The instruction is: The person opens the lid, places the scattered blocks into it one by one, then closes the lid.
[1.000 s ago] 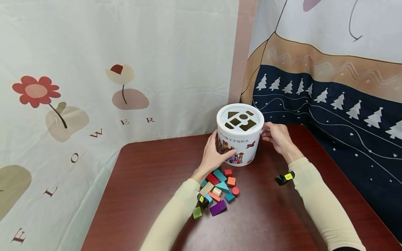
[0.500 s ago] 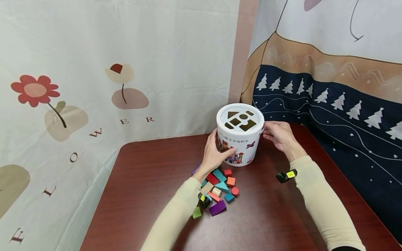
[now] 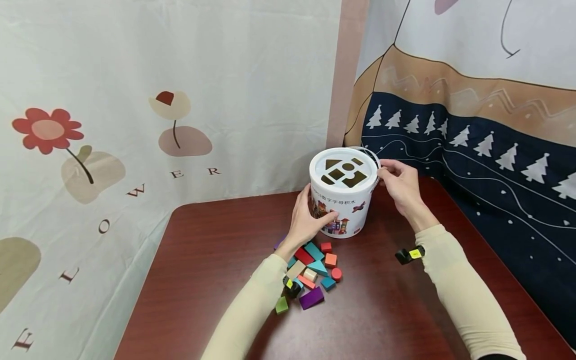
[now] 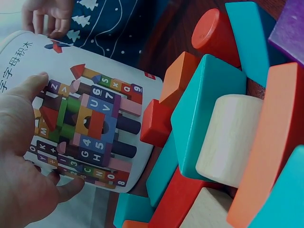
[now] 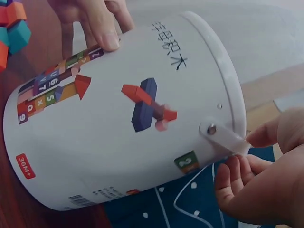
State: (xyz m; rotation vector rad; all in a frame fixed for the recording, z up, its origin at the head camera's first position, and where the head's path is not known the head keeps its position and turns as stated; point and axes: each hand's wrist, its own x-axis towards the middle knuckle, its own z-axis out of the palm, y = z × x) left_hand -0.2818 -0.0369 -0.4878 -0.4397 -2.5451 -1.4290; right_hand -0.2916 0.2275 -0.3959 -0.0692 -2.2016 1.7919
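A white toy-block bucket (image 3: 341,200) stands upright at the back of the table, its lid (image 3: 330,181) cut with shaped holes. My left hand (image 3: 305,220) rests on the bucket's left side, thumb across the printed front and fingers spread along the wall. At the right rim, my right hand (image 5: 270,175) pinches the thin white bucket handle (image 5: 227,138) between thumb and forefinger near its rivet. That handle is partly raised behind the lid. Its far end is hidden. In the left wrist view, my left hand (image 4: 28,152) lies against the picture of a block castle.
Several coloured wooden blocks lie loose before the bucket, among them a teal triangle (image 3: 318,268), a red cylinder (image 3: 336,274) and a purple block (image 3: 312,298). The brown table (image 3: 216,280) meets a cloth backdrop (image 3: 252,100) just behind the bucket.
My right hand has risen along the bucket's right side, and the handle now shows lifted above the lid's back edge. My left hand and the blocks have stayed in place.
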